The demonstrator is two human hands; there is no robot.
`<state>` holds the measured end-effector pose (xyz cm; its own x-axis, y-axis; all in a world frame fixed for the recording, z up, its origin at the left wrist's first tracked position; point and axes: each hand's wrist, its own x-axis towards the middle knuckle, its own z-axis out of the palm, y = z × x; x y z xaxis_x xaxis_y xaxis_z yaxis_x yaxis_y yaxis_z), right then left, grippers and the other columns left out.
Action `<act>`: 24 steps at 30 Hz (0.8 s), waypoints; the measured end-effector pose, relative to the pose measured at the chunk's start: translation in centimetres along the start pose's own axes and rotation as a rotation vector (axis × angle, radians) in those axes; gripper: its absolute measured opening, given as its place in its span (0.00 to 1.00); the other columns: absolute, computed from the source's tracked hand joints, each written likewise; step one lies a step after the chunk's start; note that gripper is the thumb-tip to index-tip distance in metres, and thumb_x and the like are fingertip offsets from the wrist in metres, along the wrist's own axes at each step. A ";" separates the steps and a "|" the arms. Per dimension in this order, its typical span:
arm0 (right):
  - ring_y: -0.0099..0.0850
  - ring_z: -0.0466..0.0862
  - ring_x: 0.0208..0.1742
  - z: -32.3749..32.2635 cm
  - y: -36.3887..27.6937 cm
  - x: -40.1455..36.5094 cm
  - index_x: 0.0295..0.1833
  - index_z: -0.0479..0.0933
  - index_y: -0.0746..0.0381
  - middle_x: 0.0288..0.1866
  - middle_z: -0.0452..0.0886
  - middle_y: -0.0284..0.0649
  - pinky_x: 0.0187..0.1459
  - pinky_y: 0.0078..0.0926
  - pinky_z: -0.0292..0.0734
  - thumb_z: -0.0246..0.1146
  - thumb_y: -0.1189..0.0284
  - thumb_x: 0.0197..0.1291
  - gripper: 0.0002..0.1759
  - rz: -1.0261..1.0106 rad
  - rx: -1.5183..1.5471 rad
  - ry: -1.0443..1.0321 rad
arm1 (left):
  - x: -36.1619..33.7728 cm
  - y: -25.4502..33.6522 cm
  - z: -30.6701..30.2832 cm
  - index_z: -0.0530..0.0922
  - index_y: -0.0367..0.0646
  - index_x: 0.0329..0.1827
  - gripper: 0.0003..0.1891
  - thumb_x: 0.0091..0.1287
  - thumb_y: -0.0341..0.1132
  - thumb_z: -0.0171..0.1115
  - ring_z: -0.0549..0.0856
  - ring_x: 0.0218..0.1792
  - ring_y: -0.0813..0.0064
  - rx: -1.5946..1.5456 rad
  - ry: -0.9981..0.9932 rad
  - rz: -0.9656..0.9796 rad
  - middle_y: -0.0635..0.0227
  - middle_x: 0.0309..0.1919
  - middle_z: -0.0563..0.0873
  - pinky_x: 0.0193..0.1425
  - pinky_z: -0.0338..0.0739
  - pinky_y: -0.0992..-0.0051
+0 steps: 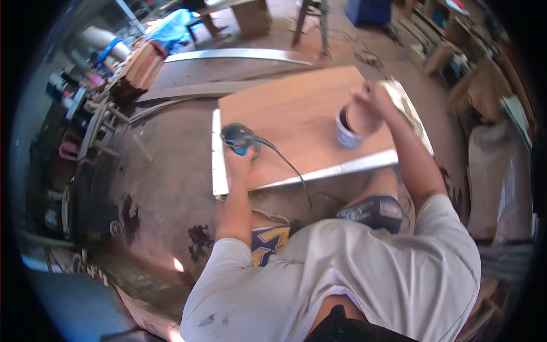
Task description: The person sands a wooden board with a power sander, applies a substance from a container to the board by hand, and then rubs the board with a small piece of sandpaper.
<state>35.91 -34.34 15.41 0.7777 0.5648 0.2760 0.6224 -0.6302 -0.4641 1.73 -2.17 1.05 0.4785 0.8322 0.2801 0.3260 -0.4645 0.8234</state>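
My left hand [239, 164] is wrapped around a teal and black power sander [236, 135], at the left end of a wooden panel [296, 108]. The sander's black cord [285, 159] trails across the panel and over its near edge. On the panel's right half stands a white tub [345, 135] with dark brown inside. Just above it, my right hand [373, 98] is closed on a flat, tan, rounded piece [363, 118], which partly covers the tub's opening. Motion blurs these fingers, and the piece's exact kind does not show.
White edging [342, 169] runs along the panel's near side. A pale, crumpled thing [405, 105] lies by its right end. Long boards [199, 90] and a metal strip [239, 54] lie on the floor beyond. A wooden crate [139, 68] stands far left; stacked wood and sheets [496, 165] line the right.
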 end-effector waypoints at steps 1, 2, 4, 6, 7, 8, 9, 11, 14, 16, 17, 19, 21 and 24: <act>0.36 0.75 0.24 -0.7 2.8 0.6 0.29 0.73 0.64 0.21 0.77 0.46 0.30 0.41 0.71 0.75 0.42 0.53 0.34 -0.046 0.157 0.092 | 0.2 -1.1 0.4 0.71 0.35 0.68 0.41 0.49 0.36 0.80 0.79 0.64 0.51 -0.090 -0.031 0.034 0.49 0.60 0.81 0.71 0.71 0.60; 0.31 0.73 0.23 -3.3 3.6 0.2 0.25 0.72 0.64 0.19 0.76 0.44 0.28 0.40 0.70 0.76 0.41 0.51 0.36 0.022 0.212 0.141 | 0.3 -1.5 0.6 0.72 0.36 0.67 0.40 0.50 0.36 0.79 0.80 0.63 0.52 -0.031 -0.016 -0.008 0.49 0.59 0.81 0.70 0.71 0.60; 0.33 0.73 0.23 -6.2 6.0 -1.6 0.25 0.72 0.64 0.19 0.76 0.44 0.28 0.40 0.70 0.76 0.42 0.51 0.35 0.125 0.226 0.192 | -0.4 1.2 -0.1 0.72 0.38 0.68 0.38 0.53 0.37 0.79 0.80 0.64 0.55 -0.008 -0.039 -0.048 0.53 0.60 0.82 0.71 0.70 0.61; 0.37 0.73 0.23 -6.3 8.1 -4.1 0.26 0.72 0.64 0.21 0.77 0.45 0.28 0.40 0.70 0.77 0.45 0.52 0.33 0.133 0.078 0.273 | -0.3 0.8 0.1 0.72 0.38 0.68 0.38 0.54 0.37 0.78 0.79 0.65 0.56 0.000 -0.039 -0.020 0.53 0.61 0.81 0.72 0.69 0.61; 0.39 0.73 0.24 -4.6 9.5 -5.3 0.28 0.72 0.64 0.22 0.77 0.46 0.30 0.41 0.71 0.77 0.48 0.53 0.31 0.087 -0.100 0.295 | -0.3 1.0 0.1 0.72 0.38 0.69 0.38 0.54 0.38 0.78 0.79 0.65 0.55 0.019 -0.028 -0.019 0.53 0.62 0.81 0.72 0.69 0.61; 0.43 0.74 0.27 -2.3 11.7 -6.0 0.30 0.74 0.64 0.26 0.79 0.48 0.33 0.41 0.72 0.76 0.54 0.56 0.25 0.090 -0.014 0.258 | -0.2 0.8 0.0 0.70 0.37 0.69 0.37 0.57 0.38 0.77 0.80 0.64 0.56 0.051 -0.036 0.006 0.53 0.61 0.82 0.71 0.69 0.62; 0.43 0.77 0.31 0.7 14.5 -6.9 0.30 0.75 0.64 0.30 0.81 0.49 0.36 0.42 0.72 0.75 0.58 0.58 0.21 0.001 -0.040 0.204 | -0.2 0.6 0.1 0.69 0.35 0.69 0.37 0.59 0.38 0.77 0.81 0.63 0.57 0.081 -0.042 0.031 0.53 0.61 0.82 0.70 0.70 0.63; 0.46 0.81 0.38 3.4 14.9 -9.5 0.33 0.80 0.61 0.34 0.82 0.48 0.42 0.44 0.75 0.74 0.65 0.57 0.12 -0.133 0.003 0.034 | -0.2 0.7 0.0 0.69 0.34 0.69 0.38 0.59 0.38 0.77 0.80 0.63 0.57 0.017 -0.073 0.051 0.52 0.61 0.81 0.71 0.70 0.64; 0.48 0.81 0.49 5.5 15.2 -11.8 0.37 0.83 0.63 0.41 0.83 0.48 0.56 0.45 0.74 0.68 0.64 0.62 0.12 -0.148 0.015 -0.091 | -0.7 1.9 0.0 0.70 0.34 0.68 0.37 0.57 0.38 0.78 0.80 0.63 0.57 -0.050 -0.066 -0.010 0.52 0.60 0.82 0.71 0.70 0.63; 0.48 0.81 0.49 4.9 14.6 -12.2 0.38 0.83 0.63 0.42 0.84 0.48 0.56 0.45 0.75 0.67 0.64 0.63 0.12 -0.108 0.025 -0.042 | -0.6 1.3 0.2 0.68 0.33 0.69 0.39 0.58 0.39 0.78 0.79 0.64 0.57 -0.080 -0.060 -0.012 0.52 0.62 0.80 0.71 0.69 0.63; 0.48 0.81 0.50 3.9 14.3 -12.0 0.39 0.84 0.63 0.43 0.84 0.49 0.57 0.46 0.75 0.66 0.64 0.63 0.12 -0.014 0.010 0.005 | -0.5 0.8 0.4 0.68 0.33 0.70 0.40 0.58 0.39 0.78 0.79 0.64 0.57 -0.062 -0.047 -0.010 0.52 0.63 0.79 0.72 0.69 0.63; 0.49 0.81 0.51 2.7 15.7 -11.6 0.41 0.84 0.63 0.44 0.85 0.49 0.57 0.46 0.75 0.66 0.65 0.64 0.11 0.090 -0.007 0.059 | -0.6 1.1 0.4 0.67 0.33 0.71 0.41 0.58 0.40 0.78 0.78 0.65 0.57 -0.025 -0.037 -0.030 0.52 0.64 0.78 0.73 0.68 0.62; 0.50 0.81 0.52 1.8 17.5 -10.2 0.46 0.85 0.62 0.45 0.85 0.49 0.57 0.46 0.76 0.64 0.65 0.65 0.12 0.168 -0.068 0.164 | -0.5 0.6 0.5 0.66 0.32 0.72 0.42 0.58 0.40 0.78 0.77 0.66 0.57 -0.013 -0.040 -0.020 0.52 0.65 0.78 0.73 0.67 0.62; 0.46 0.79 0.61 1.4 19.1 -8.5 0.53 0.84 0.58 0.54 0.83 0.46 0.62 0.43 0.74 0.63 0.65 0.67 0.14 0.365 -0.141 0.095 | -0.4 0.5 0.8 0.66 0.33 0.71 0.40 0.59 0.39 0.77 0.77 0.66 0.57 -0.065 -0.018 0.027 0.52 0.66 0.78 0.73 0.67 0.62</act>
<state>41.11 -50.43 3.01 0.9506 0.2425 0.1937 0.3043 -0.8510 -0.4280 2.30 -2.98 0.95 0.5016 0.8135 0.2943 0.2590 -0.4658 0.8462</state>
